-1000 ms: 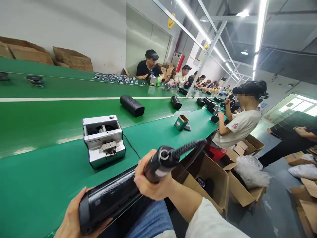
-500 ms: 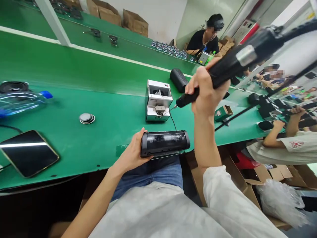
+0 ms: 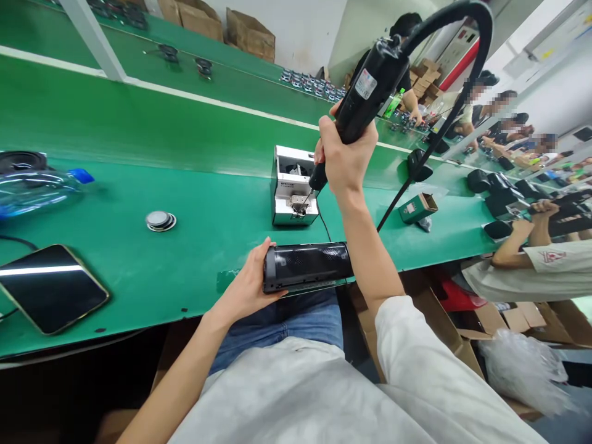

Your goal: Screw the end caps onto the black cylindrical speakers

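My left hand (image 3: 250, 285) grips the left end of a long black speaker (image 3: 306, 267) that lies at the near edge of the green bench, over my lap. My right hand (image 3: 345, 160) is closed round a black electric screwdriver (image 3: 358, 105) with a thick cable arching off to the right. The screwdriver's tip points down onto the front of a small silver screw feeder box (image 3: 295, 185), which stands just behind the speaker.
On the green bench (image 3: 185, 259) lie a dark tablet (image 3: 49, 287), a water bottle (image 3: 41, 191), a round metal part (image 3: 160, 219) and a small green box (image 3: 417, 207). More black speakers (image 3: 490, 185) ride the belt. Another person's arm (image 3: 546, 256) works at right. Cardboard boxes (image 3: 509, 320) stand below.
My right hand has swung the screwdriver down and left, from raised above the bench to its tip on the screw feeder. My left hand keeps hold of the speaker.
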A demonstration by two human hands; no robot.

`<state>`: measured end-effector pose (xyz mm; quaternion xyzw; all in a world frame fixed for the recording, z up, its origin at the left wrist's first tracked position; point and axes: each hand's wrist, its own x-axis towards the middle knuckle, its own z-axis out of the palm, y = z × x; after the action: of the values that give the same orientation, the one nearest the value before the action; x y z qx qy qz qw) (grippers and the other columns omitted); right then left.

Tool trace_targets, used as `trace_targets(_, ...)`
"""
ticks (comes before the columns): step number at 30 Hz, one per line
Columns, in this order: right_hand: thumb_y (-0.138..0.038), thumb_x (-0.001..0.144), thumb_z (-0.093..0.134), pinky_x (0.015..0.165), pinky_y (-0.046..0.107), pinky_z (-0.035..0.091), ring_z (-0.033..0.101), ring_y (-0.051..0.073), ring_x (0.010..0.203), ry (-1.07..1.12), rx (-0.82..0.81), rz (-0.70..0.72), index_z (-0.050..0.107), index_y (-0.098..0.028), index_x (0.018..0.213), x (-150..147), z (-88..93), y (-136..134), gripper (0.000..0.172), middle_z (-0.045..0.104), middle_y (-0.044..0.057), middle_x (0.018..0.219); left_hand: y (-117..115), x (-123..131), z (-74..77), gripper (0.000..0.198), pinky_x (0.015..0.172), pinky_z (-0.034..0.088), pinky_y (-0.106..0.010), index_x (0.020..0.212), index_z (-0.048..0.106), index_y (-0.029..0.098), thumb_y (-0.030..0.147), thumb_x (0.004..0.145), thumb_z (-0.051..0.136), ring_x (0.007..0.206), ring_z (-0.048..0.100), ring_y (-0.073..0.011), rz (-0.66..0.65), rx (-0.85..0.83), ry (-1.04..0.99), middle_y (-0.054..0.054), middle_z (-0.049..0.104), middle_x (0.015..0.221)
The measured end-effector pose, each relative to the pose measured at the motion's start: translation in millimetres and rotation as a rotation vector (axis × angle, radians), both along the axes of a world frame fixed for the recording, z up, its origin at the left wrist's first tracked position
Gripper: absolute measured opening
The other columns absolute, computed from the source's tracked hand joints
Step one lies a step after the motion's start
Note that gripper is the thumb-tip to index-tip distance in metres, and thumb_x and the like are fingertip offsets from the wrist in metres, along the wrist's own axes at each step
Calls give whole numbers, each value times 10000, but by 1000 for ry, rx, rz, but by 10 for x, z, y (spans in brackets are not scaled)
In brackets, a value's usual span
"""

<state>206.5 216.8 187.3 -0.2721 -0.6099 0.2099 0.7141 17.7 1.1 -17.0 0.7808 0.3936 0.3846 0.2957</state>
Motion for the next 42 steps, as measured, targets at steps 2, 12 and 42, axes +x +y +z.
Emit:
trace_targets(2,-868,929,788,476,287,492,490,117,476,-23,-21,-14,494,-295,1040,15,-6,26,654,472,-89,695,0,0,1,1425,1322,507,-725,1873,-96,390,233,920,953,1635,510,-461,0,6,10,-227,429,1769)
trace_targets(12,-879,909,781,447,304,359,388,105,434,-53,-71,27,490,-316,1031,233,169,-492,645,439,-96,664,24,-22,4,1435,1328,498,-696,1877,-101,341,247,920,964,1624,524,-459,-2,44,33,-255,447,1755)
trace_targets(42,-171,1092,759,484,182,461,489,67,483,-4,-161,142,572,-253,1098,1330,-233,-2172,204,529,-97,748,27,-114,-262,1133,1209,639,-690,1832,226,426,657,916,851,1419,756,-458,210,-67,69,-119,652,1655)
